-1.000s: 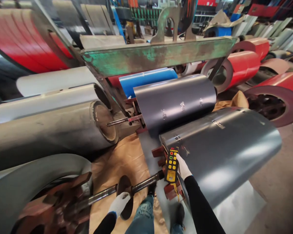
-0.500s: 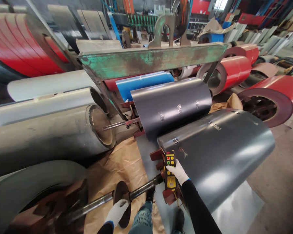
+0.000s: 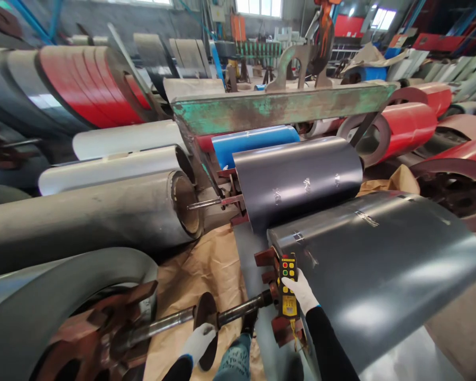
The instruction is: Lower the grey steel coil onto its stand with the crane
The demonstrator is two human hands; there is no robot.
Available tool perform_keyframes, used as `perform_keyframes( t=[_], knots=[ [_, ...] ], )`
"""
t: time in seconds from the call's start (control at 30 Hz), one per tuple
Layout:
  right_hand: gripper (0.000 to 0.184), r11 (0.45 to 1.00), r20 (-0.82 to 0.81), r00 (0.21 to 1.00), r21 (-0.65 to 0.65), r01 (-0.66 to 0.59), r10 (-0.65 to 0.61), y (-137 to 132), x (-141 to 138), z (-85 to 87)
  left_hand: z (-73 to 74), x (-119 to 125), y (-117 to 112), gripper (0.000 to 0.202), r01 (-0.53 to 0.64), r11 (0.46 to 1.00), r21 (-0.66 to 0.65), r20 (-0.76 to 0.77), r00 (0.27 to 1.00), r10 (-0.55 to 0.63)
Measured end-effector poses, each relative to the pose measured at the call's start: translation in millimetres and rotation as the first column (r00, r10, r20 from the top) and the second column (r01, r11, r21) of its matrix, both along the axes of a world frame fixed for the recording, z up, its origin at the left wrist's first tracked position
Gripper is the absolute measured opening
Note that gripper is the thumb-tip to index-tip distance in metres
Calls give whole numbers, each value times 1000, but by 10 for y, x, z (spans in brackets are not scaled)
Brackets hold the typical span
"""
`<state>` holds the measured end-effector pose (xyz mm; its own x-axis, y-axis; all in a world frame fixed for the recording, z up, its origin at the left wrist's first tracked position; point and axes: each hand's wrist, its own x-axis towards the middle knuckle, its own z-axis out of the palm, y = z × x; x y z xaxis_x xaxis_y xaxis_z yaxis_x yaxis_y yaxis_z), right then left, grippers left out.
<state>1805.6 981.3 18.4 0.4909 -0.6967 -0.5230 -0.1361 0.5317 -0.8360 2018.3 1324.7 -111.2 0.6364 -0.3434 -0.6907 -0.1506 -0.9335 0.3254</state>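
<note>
My right hand [image 3: 303, 291], in a white glove, holds a black-and-yellow crane remote control [image 3: 289, 286], its thumb across the face among red, green and yellow buttons. Low in the middle, my left hand [image 3: 200, 341], gloved too, has its fingers closed at the edge of a round metal disc [image 3: 206, 320]. That disc sits on a steel shaft [image 3: 244, 309] running between a reddish-brown hub [image 3: 99, 338] and the end of a dark grey sheet-metal coil [image 3: 373, 270]. The remote hangs in front of that coil's near end.
Behind lies a second dark coil [image 3: 301, 174], with a blue coil [image 3: 257, 143] beyond. A green lifting beam [image 3: 285, 111] hangs from an orange crane hook [image 3: 324, 32]. A long grey roll [image 3: 87, 222] lies left, red coils [image 3: 408, 129] right. Brown paper [image 3: 210, 264] covers the floor.
The view has turned left and up, so the coils and beam appear farther right and slightly lower. Both hands keep their places, on the disc and on the remote.
</note>
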Motion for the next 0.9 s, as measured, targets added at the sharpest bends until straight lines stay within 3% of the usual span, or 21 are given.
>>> perform_keyframes(
  t=[0.27, 0.47, 0.67, 0.9],
  knots=[
    [60, 1000, -4, 1000, 20, -11, 11, -11, -30, -30, -66, 10, 52, 22, -24, 1000, -19, -53, 998, 23],
    [40, 982, 115, 991, 185, 47, -69, -9, 39, 116, -47, 13, 2, 22, -16, 1000, 0, -55, 998, 16],
    [38, 954, 180, 978, 296, 53, -110, -44, 68, 156, -7, 32, -37, 25, 10, 1000, 7, -80, 997, -9],
    [35, 967, 221, 968, 247, 62, -119, -5, 19, 200, -12, 26, -38, 26, 12, 1000, 2, -75, 997, -12]
  ],
)
